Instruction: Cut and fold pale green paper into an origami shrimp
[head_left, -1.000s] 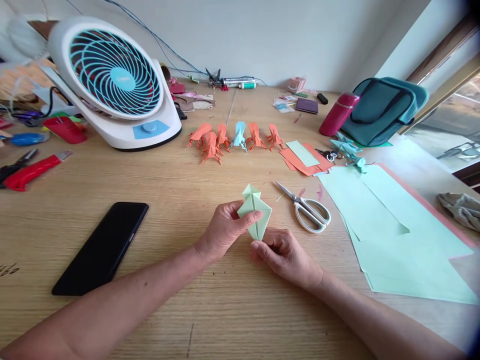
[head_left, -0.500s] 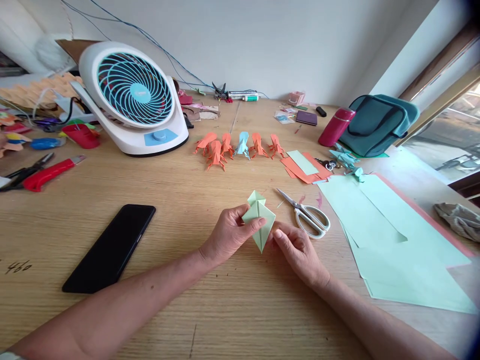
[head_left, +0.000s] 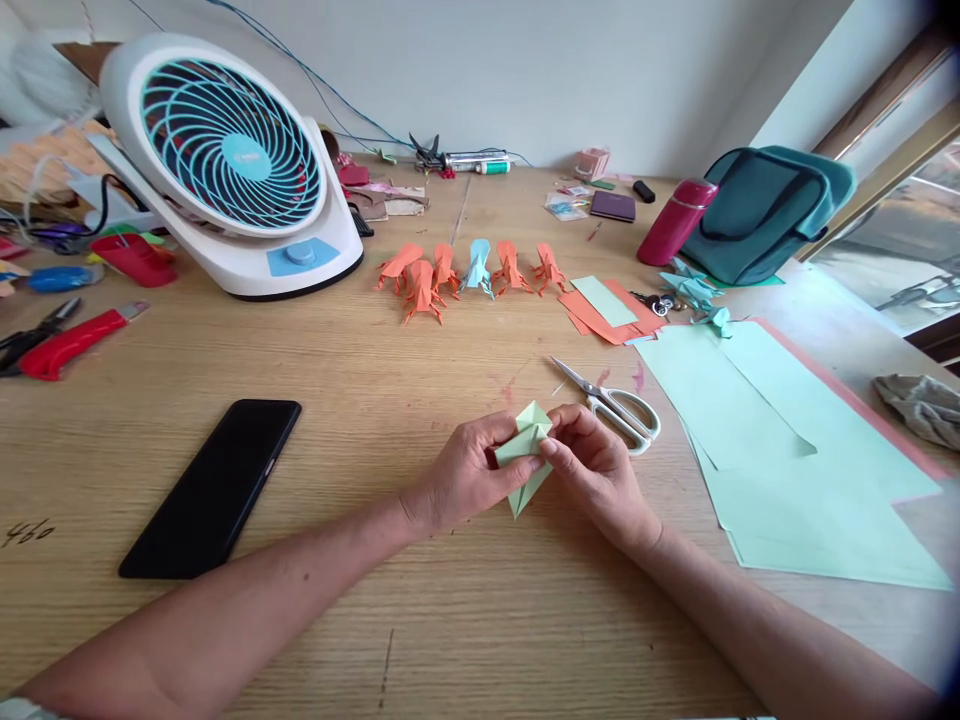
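Observation:
A small piece of folded light green paper [head_left: 527, 492] is held above the table between both hands, one point towards me and another away. My left hand [head_left: 480, 465] grips its left side, thumb across the front. With thumb and forefinger, my right hand [head_left: 596, 470] pinches the right edge near the upper corner. Fingers cover part of the folds. Just beyond my right hand lie scissors [head_left: 628, 412] with white handles. Several orange folded-paper figures [head_left: 422, 288] and a light blue folded-paper figure [head_left: 478, 265] stand in the middle of the table.
A black phone [head_left: 214, 490] lies left of my left forearm. Large pale green sheets [head_left: 810, 520] cover the right side. Orange paper pieces [head_left: 626, 318], a red bottle [head_left: 677, 222] and a teal bag [head_left: 765, 215] sit at back right. A white fan [head_left: 232, 160] and a red-handled cutter [head_left: 71, 345] are left.
My right hand has moved up along the paper's right edge and now pinches near its upper corner. The paper has tilted, and its right side looks folded inward. The camera view has shifted slightly.

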